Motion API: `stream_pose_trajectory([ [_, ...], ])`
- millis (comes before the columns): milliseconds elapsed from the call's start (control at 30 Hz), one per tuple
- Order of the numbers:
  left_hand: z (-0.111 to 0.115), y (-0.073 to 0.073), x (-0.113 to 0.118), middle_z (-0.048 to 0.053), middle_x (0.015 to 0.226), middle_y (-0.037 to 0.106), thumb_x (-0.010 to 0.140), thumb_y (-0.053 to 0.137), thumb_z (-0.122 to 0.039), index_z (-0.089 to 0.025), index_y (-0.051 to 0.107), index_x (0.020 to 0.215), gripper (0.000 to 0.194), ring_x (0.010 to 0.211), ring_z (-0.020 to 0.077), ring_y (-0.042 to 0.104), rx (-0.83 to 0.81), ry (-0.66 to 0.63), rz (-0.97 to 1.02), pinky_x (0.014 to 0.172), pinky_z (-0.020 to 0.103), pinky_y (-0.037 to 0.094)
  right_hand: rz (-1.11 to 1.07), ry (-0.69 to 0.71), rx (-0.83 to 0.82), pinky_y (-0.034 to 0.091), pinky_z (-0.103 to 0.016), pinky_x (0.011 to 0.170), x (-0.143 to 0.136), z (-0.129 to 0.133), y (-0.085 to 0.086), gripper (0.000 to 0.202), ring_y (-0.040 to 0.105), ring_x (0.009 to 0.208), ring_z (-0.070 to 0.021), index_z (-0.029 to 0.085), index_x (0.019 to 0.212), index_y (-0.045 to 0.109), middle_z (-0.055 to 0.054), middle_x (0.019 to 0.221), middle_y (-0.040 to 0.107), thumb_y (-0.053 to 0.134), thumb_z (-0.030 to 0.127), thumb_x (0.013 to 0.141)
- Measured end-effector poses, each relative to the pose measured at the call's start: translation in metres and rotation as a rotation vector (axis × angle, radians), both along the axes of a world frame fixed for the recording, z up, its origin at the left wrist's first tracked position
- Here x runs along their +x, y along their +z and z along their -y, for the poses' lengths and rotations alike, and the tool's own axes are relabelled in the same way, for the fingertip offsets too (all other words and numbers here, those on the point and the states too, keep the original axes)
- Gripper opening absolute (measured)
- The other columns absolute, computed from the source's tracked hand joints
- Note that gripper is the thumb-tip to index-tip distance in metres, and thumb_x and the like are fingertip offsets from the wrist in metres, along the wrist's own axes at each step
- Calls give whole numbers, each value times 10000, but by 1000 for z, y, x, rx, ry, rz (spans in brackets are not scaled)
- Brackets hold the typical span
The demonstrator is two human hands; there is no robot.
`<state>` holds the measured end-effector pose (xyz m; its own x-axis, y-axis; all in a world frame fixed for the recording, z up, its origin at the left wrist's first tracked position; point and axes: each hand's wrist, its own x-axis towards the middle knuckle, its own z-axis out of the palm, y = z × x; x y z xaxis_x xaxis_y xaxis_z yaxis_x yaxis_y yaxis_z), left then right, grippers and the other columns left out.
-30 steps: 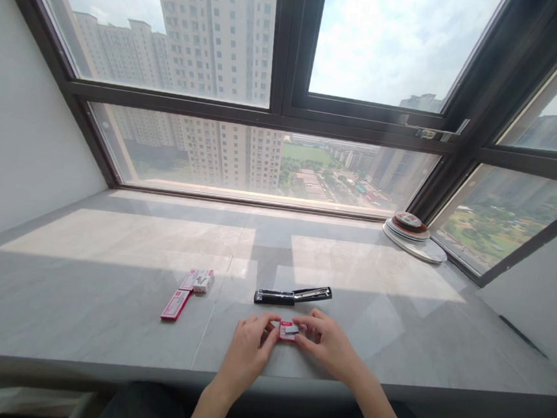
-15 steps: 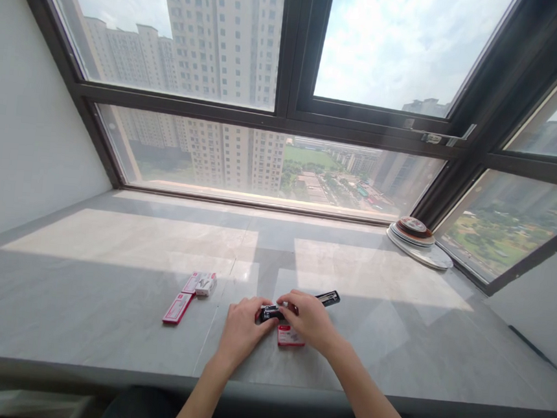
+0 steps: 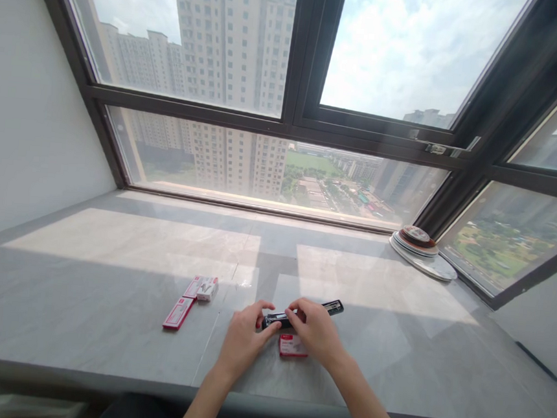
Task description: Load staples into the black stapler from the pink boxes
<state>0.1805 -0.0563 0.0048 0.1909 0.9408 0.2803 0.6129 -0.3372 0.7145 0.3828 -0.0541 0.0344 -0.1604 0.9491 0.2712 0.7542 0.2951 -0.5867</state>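
Observation:
A long black stapler (image 3: 332, 307), opened out flat, lies slantwise on the grey stone sill. My left hand (image 3: 244, 333) grips its near left end between thumb and fingers. Over its middle, my right hand (image 3: 314, 329) has thumb and fingers pinched together; anything small between them is too hidden to make out. Just below the stapler, beside my right hand, sits a small red and white box (image 3: 292, 345). The stapler's far right end sticks out past my right hand, showing a metal strip.
To the left lie two flat red and white boxes (image 3: 178, 313), with a small white box (image 3: 207, 288) at their upper end. Stacked round plates (image 3: 423, 254) stand in the right corner by the window frame (image 3: 259, 205).
The view has shifted and tilted slightly. My right hand's fingers have moved a little along the stapler, and more of its left part shows between my hands.

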Motion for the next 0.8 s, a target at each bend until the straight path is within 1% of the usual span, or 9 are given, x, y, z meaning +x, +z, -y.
stream_pose_trajectory([
  [100,3,4,1,0,814,620,938,568,-407,-267,698,1000,201,784,177,593,31,-36,65,765,285,412,12,-106,5,377,-279,646,4,3,-4,303,595,690,-187,218,784,705,-34,736,677,554,394,979],
  [167,5,6,2,10,856,634,950,554,-392,-263,707,947,200,795,176,597,37,-48,82,768,281,421,29,-158,-7,360,-280,625,2,4,-8,337,604,672,-190,226,753,715,-39,710,689,563,431,972],
  [300,5,8,4,17,850,643,960,535,-379,-257,727,931,230,761,173,597,21,-62,101,739,275,432,25,-288,-30,350,-281,608,-6,1,-16,325,630,679,-195,244,743,748,-50,715,717,611,468,935],
  [367,4,7,5,15,831,641,963,530,-377,-253,734,921,243,734,167,592,10,-80,113,718,271,430,2,-331,-60,361,-275,609,-10,-1,-19,295,640,688,-197,250,733,753,-48,722,723,646,466,904],
  [467,4,5,4,9,826,647,963,533,-370,-247,730,905,239,715,158,589,-6,-92,142,695,266,426,-56,-348,-91,390,-271,621,-12,-3,-24,280,652,689,-197,247,719,753,-43,714,723,663,461,876],
  [633,4,0,4,-6,808,671,942,578,-370,-226,679,905,179,731,158,610,-32,-54,202,690,261,433,-227,-310,-146,420,-269,599,-11,1,-31,315,672,669,-199,233,752,760,-32,708,731,622,483,885],
  [733,5,-1,5,0,818,689,941,577,-389,-226,684,914,197,733,164,615,-23,-46,199,696,266,437,-293,-299,-163,434,-273,594,-11,5,-32,335,682,670,-209,221,772,764,-37,711,738,604,491,889],
  [800,4,0,5,12,824,697,945,566,-402,-224,699,909,225,729,169,613,-7,-36,181,696,270,437,-294,-296,-161,434,-275,591,-11,6,-31,334,681,665,-212,220,774,766,-36,704,736,606,491,887],
])
